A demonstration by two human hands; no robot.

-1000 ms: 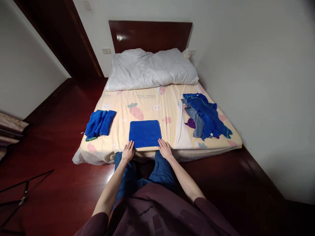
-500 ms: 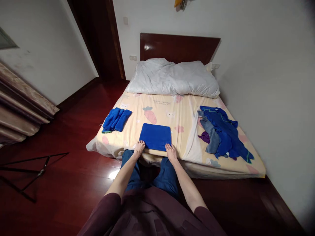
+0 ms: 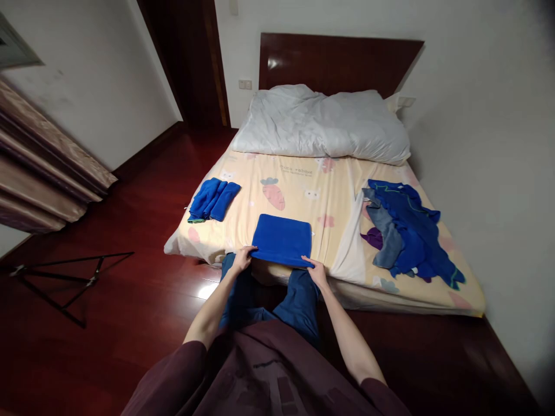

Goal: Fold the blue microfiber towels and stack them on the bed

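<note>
A flat, folded blue cloth [image 3: 282, 237] lies at the near edge of the bed [image 3: 299, 185]. My left hand [image 3: 244, 257] pinches its near left corner, and my right hand [image 3: 315, 269] pinches the near right corner. Between them the near edge is lifted a little. On the bed's left side sit folded blue cloths [image 3: 213, 200], one with a green edge. To the right is a loose heap of blue clothes [image 3: 407, 225] with grey and purple pieces in it.
A white quilt [image 3: 321, 124] lies across the far end of the bed before the dark headboard [image 3: 333, 63]. A black tripod [image 3: 87, 281] stands on the floor at left, near the curtain [image 3: 47, 173].
Both hands have closed on the cloth's near corners, where they lay on it before, and its near edge has risen slightly. The whole view has shifted a little.
</note>
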